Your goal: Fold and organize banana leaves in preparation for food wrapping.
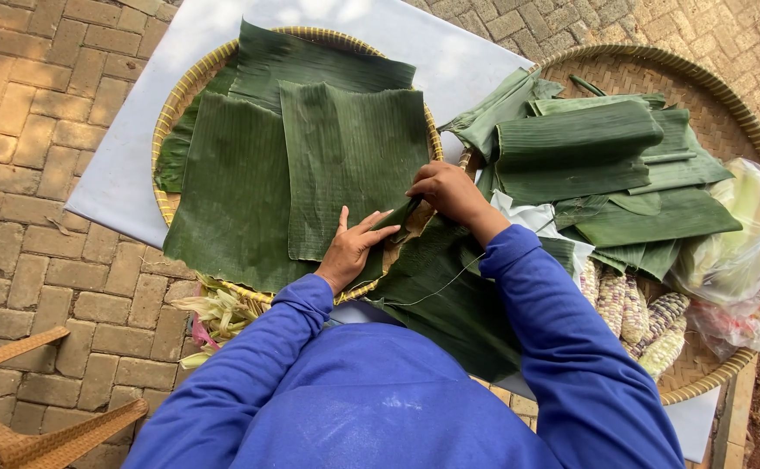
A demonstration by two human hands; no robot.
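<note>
**Hands on banana leaves over 2 woven trays**

Blue sleeves (380,399) fill the bottom of the view and hide the near part of the dark leaf (449,300) lying across the lap. At that leaf's upper edge the right hand (451,193) pinches the leaf, its fingertips hidden by the fold. Beside it the left hand (354,246) rests flat, fingers spread, on the cut leaf squares (345,165) stacked in the left round tray (168,113). Corn husks (219,314) poke out under that tray's near rim. Behind, the right tray (727,113) carries folded leaf strips (588,148), speckled corn cobs (631,308) and a clear plastic bag (744,252), its contents hard to make out. Both trays sit on a white sheet (449,52) over brick paving (24,174).
</note>
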